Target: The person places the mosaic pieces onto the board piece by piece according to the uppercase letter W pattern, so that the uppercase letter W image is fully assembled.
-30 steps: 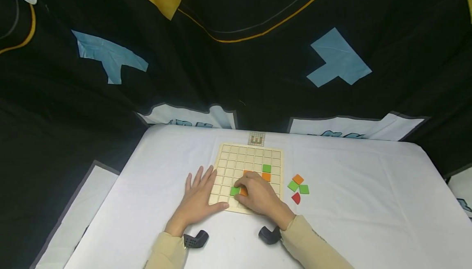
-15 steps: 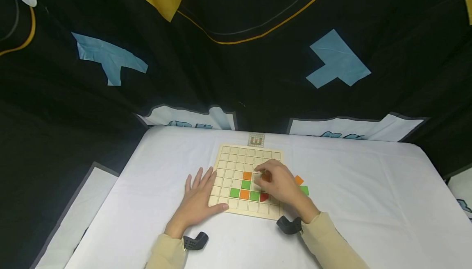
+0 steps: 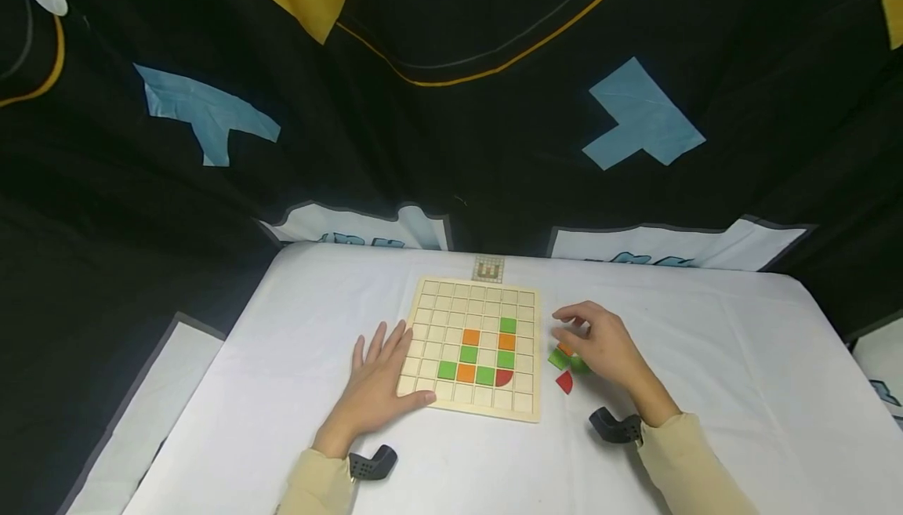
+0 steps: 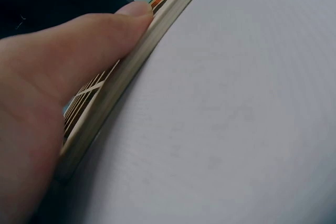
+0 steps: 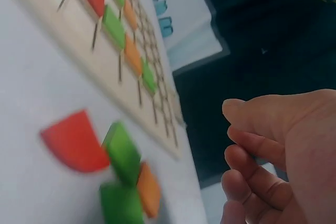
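Right hand [image 3: 600, 342] withdrawn from grid board [image 3: 430, 319], now hovering over loose tiles [image 3: 564, 366] beside board's right edge; fingers loosely curled, grasping nothing. Green tile placed a moment ago lies released in bottom coloured row [image 3: 474, 373], well left of fingertips. Red quarter-round tile [image 3: 565, 381] lies just below fingers. Left hand [image 3: 377, 382] unmoved, fingers flat, thumb pressing board's near-left corner. Judgement: one placement complete, next pickup beginning.

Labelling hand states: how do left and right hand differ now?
The left hand lies flat, fingers straight, pressing the board edge; the right hand hovers over the loose tiles beside the board, fingers loosely curled. Left touches the board; right touches nothing visible. Neither holds anything.
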`<state>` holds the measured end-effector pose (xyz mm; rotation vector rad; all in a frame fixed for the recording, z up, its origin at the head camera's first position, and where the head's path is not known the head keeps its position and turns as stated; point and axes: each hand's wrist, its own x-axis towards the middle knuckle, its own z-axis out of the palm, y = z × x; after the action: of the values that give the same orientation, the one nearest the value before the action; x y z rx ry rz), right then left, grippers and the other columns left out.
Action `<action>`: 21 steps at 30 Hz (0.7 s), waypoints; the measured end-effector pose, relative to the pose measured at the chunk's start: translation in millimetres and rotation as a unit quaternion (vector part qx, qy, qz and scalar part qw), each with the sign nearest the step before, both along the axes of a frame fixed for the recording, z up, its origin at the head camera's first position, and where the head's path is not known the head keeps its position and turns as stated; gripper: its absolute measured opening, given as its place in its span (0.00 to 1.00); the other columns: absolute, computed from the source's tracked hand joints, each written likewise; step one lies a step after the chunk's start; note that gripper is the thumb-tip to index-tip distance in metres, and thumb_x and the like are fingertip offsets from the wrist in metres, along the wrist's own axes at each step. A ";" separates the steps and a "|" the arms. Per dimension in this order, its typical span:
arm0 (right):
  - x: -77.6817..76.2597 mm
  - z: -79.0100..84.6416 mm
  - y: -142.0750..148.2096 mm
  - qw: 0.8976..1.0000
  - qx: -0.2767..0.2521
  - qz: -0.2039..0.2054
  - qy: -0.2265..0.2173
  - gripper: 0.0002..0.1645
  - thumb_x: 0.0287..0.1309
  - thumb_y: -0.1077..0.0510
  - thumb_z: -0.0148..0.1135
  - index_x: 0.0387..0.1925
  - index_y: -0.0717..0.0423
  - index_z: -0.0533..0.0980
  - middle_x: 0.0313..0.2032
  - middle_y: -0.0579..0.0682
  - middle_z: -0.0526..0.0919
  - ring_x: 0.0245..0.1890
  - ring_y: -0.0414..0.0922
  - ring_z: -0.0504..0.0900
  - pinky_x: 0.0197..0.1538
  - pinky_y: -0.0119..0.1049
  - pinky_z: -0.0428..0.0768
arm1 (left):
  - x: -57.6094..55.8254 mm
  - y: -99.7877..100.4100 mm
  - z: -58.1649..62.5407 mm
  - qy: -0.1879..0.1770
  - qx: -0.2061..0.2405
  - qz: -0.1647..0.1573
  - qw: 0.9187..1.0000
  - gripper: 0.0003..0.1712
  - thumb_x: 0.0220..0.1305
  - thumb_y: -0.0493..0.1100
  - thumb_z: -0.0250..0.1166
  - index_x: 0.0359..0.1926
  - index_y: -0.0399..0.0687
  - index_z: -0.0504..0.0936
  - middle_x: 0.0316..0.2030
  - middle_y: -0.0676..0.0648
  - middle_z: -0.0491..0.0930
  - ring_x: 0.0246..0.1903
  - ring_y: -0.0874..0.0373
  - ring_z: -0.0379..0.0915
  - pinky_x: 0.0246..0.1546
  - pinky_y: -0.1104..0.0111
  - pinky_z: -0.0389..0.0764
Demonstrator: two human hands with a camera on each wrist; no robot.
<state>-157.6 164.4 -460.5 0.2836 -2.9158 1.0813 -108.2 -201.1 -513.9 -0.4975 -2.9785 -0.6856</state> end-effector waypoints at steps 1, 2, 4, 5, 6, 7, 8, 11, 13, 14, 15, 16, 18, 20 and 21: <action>-0.3 -1.0 3.0 1.000 0.001 -0.003 -0.003 0.18 0.61 0.54 0.69 0.51 0.54 0.83 0.46 0.51 0.83 0.42 0.48 0.77 0.44 0.44 0.79 | 0.0 -0.1 -0.7 0.001 0.001 0.000 1.000 0.65 0.54 0.77 0.63 0.78 0.38 0.54 0.78 0.39 0.49 0.77 0.36 0.35 0.71 0.37 0.31; -0.6 -2.3 5.8 1.000 0.001 -0.005 -0.005 0.17 0.61 0.54 0.69 0.51 0.55 0.83 0.46 0.51 0.83 0.42 0.48 0.77 0.45 0.44 0.78 | 0.2 -0.1 -1.0 0.001 0.002 0.000 1.000 0.65 0.54 0.77 0.63 0.78 0.38 0.54 0.78 0.39 0.49 0.77 0.36 0.35 0.71 0.37 0.30; -0.8 -5.1 10.5 1.000 0.002 -0.005 -0.006 0.17 0.61 0.54 0.69 0.50 0.56 0.83 0.46 0.52 0.83 0.42 0.49 0.77 0.44 0.44 0.78 | 0.4 0.0 -1.7 0.003 0.005 0.000 1.000 0.65 0.54 0.76 0.64 0.77 0.37 0.54 0.78 0.39 0.49 0.77 0.36 0.35 0.71 0.37 0.30; -0.8 -6.7 12.5 1.000 0.002 -0.004 -0.005 0.17 0.61 0.55 0.69 0.51 0.56 0.83 0.45 0.52 0.83 0.42 0.49 0.78 0.44 0.44 0.78 | 0.4 0.0 -2.2 0.005 0.006 0.001 1.000 0.65 0.53 0.76 0.64 0.77 0.37 0.55 0.78 0.39 0.49 0.77 0.36 0.36 0.71 0.37 0.31; -0.9 -8.5 14.5 1.000 0.003 -0.003 -0.005 0.18 0.60 0.56 0.69 0.51 0.57 0.83 0.45 0.53 0.83 0.42 0.49 0.78 0.43 0.45 0.77 | 0.5 0.2 -2.3 0.006 0.008 0.001 1.000 0.65 0.53 0.76 0.64 0.77 0.37 0.55 0.78 0.38 0.50 0.77 0.36 0.36 0.71 0.37 0.31; -0.8 -10.5 16.4 1.000 0.004 -0.003 -0.005 0.19 0.60 0.56 0.69 0.52 0.57 0.82 0.44 0.53 0.83 0.42 0.49 0.78 0.43 0.44 0.77 | 0.6 0.2 -2.6 0.008 0.009 0.000 1.000 0.65 0.53 0.76 0.64 0.77 0.37 0.55 0.78 0.38 0.50 0.77 0.36 0.36 0.71 0.36 0.31; -0.5 -12.5 18.2 1.000 0.006 -0.004 -0.005 0.20 0.59 0.56 0.69 0.53 0.58 0.82 0.44 0.53 0.83 0.41 0.49 0.78 0.43 0.44 0.77 | 0.6 0.4 -2.7 0.009 0.009 0.000 1.000 0.65 0.53 0.76 0.64 0.77 0.37 0.55 0.78 0.38 0.50 0.77 0.36 0.36 0.71 0.36 0.31; 0.2 -18.0 23.5 1.000 0.012 -0.004 -0.005 0.22 0.59 0.57 0.70 0.55 0.59 0.80 0.43 0.53 0.83 0.41 0.49 0.78 0.43 0.44 0.77 | 0.5 0.5 -2.9 0.012 0.008 -0.001 1.000 0.65 0.54 0.76 0.64 0.77 0.37 0.55 0.78 0.38 0.50 0.77 0.35 0.37 0.70 0.36 0.32; 0.9 -20.5 26.3 1.000 0.012 -0.005 -0.004 0.22 0.59 0.58 0.70 0.55 0.58 0.80 0.43 0.53 0.83 0.41 0.48 0.78 0.43 0.44 0.77 | 0.6 0.3 -2.5 0.013 0.006 -0.002 1.000 0.64 0.54 0.76 0.64 0.77 0.37 0.55 0.78 0.38 0.50 0.77 0.35 0.37 0.70 0.36 0.32; 1.3 -21.1 27.3 1.000 0.011 -0.005 -0.004 0.22 0.59 0.58 0.69 0.55 0.58 0.80 0.43 0.52 0.83 0.40 0.48 0.78 0.43 0.43 0.77 | 0.6 0.1 -2.2 0.012 0.005 -0.002 1.000 0.65 0.54 0.76 0.64 0.77 0.37 0.55 0.78 0.38 0.50 0.77 0.35 0.36 0.70 0.36 0.32; 1.4 -21.7 28.1 1.000 0.009 -0.002 -0.003 0.22 0.59 0.58 0.69 0.55 0.58 0.80 0.44 0.52 0.83 0.40 0.48 0.78 0.43 0.43 0.78 | 0.6 -0.2 -1.8 0.011 0.005 -0.002 1.000 0.65 0.54 0.76 0.64 0.77 0.37 0.55 0.78 0.38 0.50 0.77 0.35 0.36 0.70 0.36 0.32; 1.5 -22.3 29.0 1.000 0.007 0.002 -0.002 0.22 0.59 0.58 0.69 0.55 0.58 0.80 0.44 0.52 0.83 0.40 0.48 0.78 0.43 0.44 0.78 | 0.8 -0.2 -1.2 0.010 0.007 -0.001 1.000 0.65 0.54 0.76 0.64 0.77 0.37 0.55 0.78 0.38 0.50 0.77 0.35 0.36 0.70 0.36 0.32; 1.5 -22.9 30.0 1.000 0.003 0.009 -0.002 0.22 0.59 0.59 0.70 0.55 0.57 0.80 0.44 0.52 0.83 0.41 0.48 0.78 0.43 0.44 0.78 | 1.2 0.0 0.2 0.007 0.007 -0.001 1.000 0.65 0.54 0.76 0.64 0.77 0.37 0.55 0.78 0.38 0.50 0.77 0.36 0.36 0.71 0.37 0.31; 1.1 -24.0 30.8 1.000 0.003 0.019 -0.002 0.22 0.59 0.59 0.70 0.55 0.56 0.81 0.46 0.53 0.84 0.42 0.48 0.79 0.45 0.45 0.79 | 1.4 0.4 1.1 0.005 0.008 -0.001 1.000 0.65 0.53 0.76 0.64 0.77 0.36 0.55 0.78 0.38 0.49 0.77 0.36 0.35 0.71 0.37 0.31; 0.9 -24.6 31.3 1.000 0.001 0.025 -0.003 0.21 0.59 0.59 0.70 0.55 0.56 0.81 0.47 0.53 0.84 0.42 0.49 0.79 0.45 0.45 0.79 | 1.4 0.7 1.4 0.004 0.009 -0.001 1.000 0.65 0.53 0.76 0.64 0.77 0.36 0.55 0.78 0.38 0.49 0.77 0.36 0.36 0.71 0.37 0.31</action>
<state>-156.7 195.7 -485.1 0.3549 -2.9311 1.0862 -106.8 -200.5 -512.6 -0.5017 -2.9622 -0.7073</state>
